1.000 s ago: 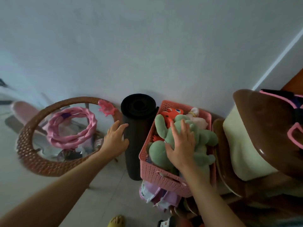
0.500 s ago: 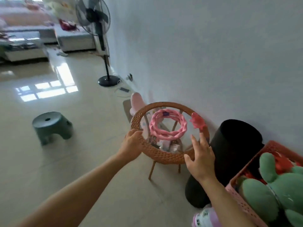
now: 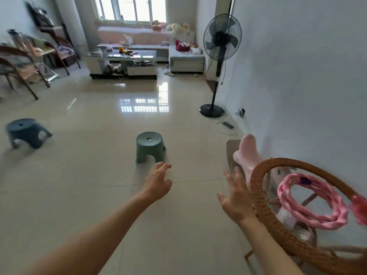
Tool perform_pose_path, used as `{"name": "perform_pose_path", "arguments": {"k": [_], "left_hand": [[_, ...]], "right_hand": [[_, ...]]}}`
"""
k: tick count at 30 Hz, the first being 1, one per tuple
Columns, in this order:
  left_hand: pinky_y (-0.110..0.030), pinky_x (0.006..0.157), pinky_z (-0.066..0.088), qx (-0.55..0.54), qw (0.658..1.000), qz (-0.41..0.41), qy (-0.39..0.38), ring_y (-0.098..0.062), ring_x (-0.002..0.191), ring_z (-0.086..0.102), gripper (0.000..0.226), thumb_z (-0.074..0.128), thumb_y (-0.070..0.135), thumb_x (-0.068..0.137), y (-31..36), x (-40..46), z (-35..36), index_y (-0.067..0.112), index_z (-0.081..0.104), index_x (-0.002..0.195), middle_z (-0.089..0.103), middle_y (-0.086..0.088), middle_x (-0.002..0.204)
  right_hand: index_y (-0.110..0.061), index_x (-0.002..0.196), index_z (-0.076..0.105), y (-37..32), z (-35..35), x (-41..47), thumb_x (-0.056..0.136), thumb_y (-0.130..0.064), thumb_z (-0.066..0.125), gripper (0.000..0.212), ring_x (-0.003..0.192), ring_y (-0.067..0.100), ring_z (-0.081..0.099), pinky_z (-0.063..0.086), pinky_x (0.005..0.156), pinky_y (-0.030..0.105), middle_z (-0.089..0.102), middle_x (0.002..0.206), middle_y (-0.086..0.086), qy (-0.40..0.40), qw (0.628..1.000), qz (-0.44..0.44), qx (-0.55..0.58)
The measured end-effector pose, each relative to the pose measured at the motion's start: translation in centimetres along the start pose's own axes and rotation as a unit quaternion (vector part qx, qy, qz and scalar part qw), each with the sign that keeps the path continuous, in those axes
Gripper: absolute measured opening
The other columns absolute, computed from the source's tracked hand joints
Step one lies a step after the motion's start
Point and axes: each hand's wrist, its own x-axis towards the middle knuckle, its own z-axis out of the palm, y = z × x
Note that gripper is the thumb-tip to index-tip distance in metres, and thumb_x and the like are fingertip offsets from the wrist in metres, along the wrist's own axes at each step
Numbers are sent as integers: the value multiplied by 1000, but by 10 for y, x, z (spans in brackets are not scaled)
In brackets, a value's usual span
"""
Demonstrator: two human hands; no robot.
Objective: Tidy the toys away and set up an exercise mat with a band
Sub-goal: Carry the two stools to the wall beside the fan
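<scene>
Here, both my hands are out and empty over the glossy beige tiled floor of a living room.

My left hand hangs half-curled at 12 o'clock; my right hand is spread flat, just beside the woven brown wicker rim of a glass-topped round table at 3 o'clock. Neither grips anything. On that tabletop lies a coiled pink braided exercise band, with a small pink toy at the rim. No mat is in view. I judge I am between steps, sizing up floor space; next comes fetching the mat, perhaps shifting the round green plastic stool at 12 o'clock. Plush toys remain on the far grey sofa.
</scene>
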Motion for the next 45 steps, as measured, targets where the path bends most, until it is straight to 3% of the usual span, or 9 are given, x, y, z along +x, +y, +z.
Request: {"name": "perform_pose_path", "arguments": {"k": [8, 23, 33, 45], "left_hand": [[-24, 108, 21, -9, 994, -91, 61, -25, 132, 35, 51, 53, 4, 83, -88, 33, -61, 4, 44, 134, 41, -15, 139], [-23, 105, 25, -35, 971, -208, 113, -23, 127, 42, 49, 55, 5, 83, -121, 205, -55, 4, 47, 131, 47, -15, 135], [-26, 106, 26, -39, 961, -250, 111, -24, 129, 41, 49, 54, 4, 83, -179, 312, -71, 4, 46, 132, 46, -15, 136], [-23, 105, 23, -70, 960, -257, 82, -24, 129, 40, 49, 55, 3, 83, -311, 497, -119, 3, 45, 132, 47, -15, 137]], "right_hand": [[-26, 147, 17, -89, 65, 81, 88, -31, 56, 72, 145, 19, 7, 11, 114, 34, -2, 158, 5, -91, 991, -98, 8], [-27, 149, 6, -88, 124, 314, 89, -28, 54, 77, 144, 17, 11, 15, 114, 35, 7, 158, 2, -189, 967, -168, 10], [-27, 149, 6, -137, 188, 430, 89, -25, 54, 76, 144, 15, 11, 16, 113, 39, 7, 158, 0, -256, 950, -179, 23], [-27, 149, 6, -220, 301, 603, 89, -24, 52, 75, 144, 16, 12, 17, 112, 42, 6, 158, -1, -310, 946, -95, -8]]}}
